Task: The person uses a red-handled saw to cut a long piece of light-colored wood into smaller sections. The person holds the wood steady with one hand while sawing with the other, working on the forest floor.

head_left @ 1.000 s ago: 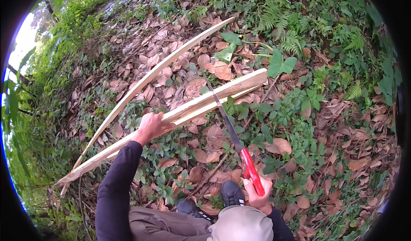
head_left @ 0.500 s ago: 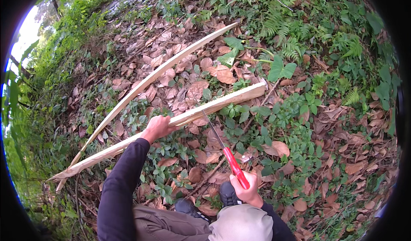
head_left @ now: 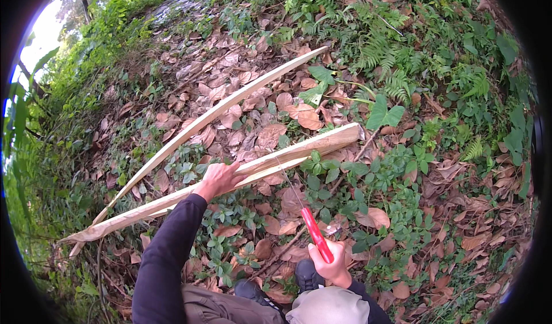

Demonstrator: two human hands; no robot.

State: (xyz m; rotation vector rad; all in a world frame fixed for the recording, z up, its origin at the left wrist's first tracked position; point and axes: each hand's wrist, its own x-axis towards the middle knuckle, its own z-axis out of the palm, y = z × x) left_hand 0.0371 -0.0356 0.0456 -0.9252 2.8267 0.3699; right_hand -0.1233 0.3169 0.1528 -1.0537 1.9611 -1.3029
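A long, pale, rough-cut wooden plank [head_left: 322, 140] slants from the lower left up to the right. My left hand [head_left: 219, 179] is closed on it near the middle. Along its near side runs a narrow strip of wood [head_left: 259, 176], with a dark gap between the two; whether they are joined is hidden. In my right hand [head_left: 332, 265] is a red-handled knife [head_left: 314, 232]. Its thin blade, seen nearly edge-on, points up and left and reaches the plank to the right of my left hand. The blade's tip is hard to make out.
A second long pale strip of wood [head_left: 201, 121] lies beyond the plank, crossing it at the far left end. Brown dry leaves [head_left: 270, 135], low green plants and ferns [head_left: 397, 85] cover the ground. My shoes [head_left: 309, 275] are at the bottom.
The plank has turned a little in my left hand, and the strip along its near side now shows apart from it. The knife blade appears thinner, and the whole view has shifted slightly.
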